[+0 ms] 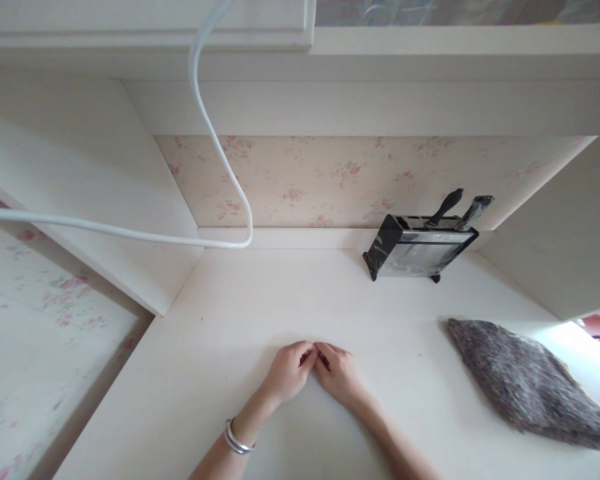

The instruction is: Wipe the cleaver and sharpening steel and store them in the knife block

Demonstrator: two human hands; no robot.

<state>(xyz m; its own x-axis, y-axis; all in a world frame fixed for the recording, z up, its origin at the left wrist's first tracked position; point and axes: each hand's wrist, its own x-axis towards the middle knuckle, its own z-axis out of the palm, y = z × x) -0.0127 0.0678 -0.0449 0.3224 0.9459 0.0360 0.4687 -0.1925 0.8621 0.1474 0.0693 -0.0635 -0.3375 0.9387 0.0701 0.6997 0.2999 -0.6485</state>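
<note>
My left hand (pixel 291 371) and my right hand (pixel 339 375) rest on the white countertop (pixel 260 293), close to its near middle. Both are closed, with fingers curled in and thumbs pressed against them. Their fingertips meet between the two hands. Small dark hollows show between thumb and fingers; anything pinched there is hidden from view. On my left wrist sits a silver bangle (pixel 239 438). To the right of my right hand, apart from it, lies a grey-brown furry cloth (pixel 527 380), folded and coming to a point at its left end.
A knife block (pixel 420 257) with black ends stands at the back right, two handles sticking up. A white cable (pixel 225 160) loops across the upper left in front of the cabinet (pixel 130 20). Side panels (pixel 570 227) bound the counter, and floral wallpaper (pixel 300 180) covers the back.
</note>
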